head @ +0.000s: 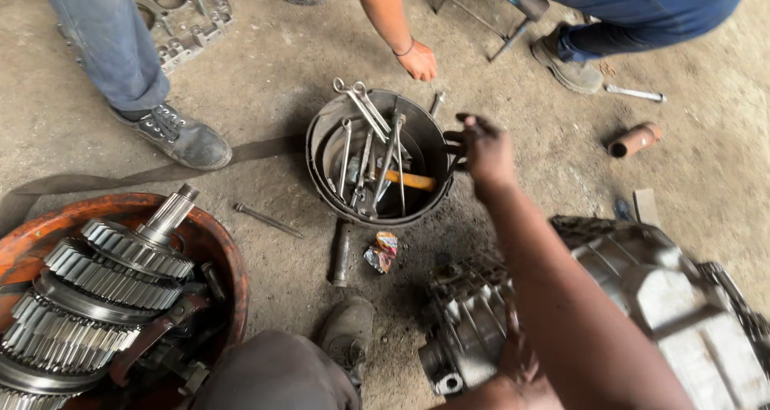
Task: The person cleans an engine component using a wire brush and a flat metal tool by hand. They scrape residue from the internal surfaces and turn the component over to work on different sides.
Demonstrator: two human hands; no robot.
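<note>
Reaching hand: right hand (484,149) at the round dark metal tub's (321,129) right rim, grip unclear.
Tub: holds steel spanners (361,109).
Left hand: unseen.
Room: bare concrete floor (281,73) beyond tub.

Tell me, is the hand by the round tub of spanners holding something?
The right hand grips something dark at the rim of the tub of spanners; what it is cannot be told. The left hand rests on the metal housing.
</note>
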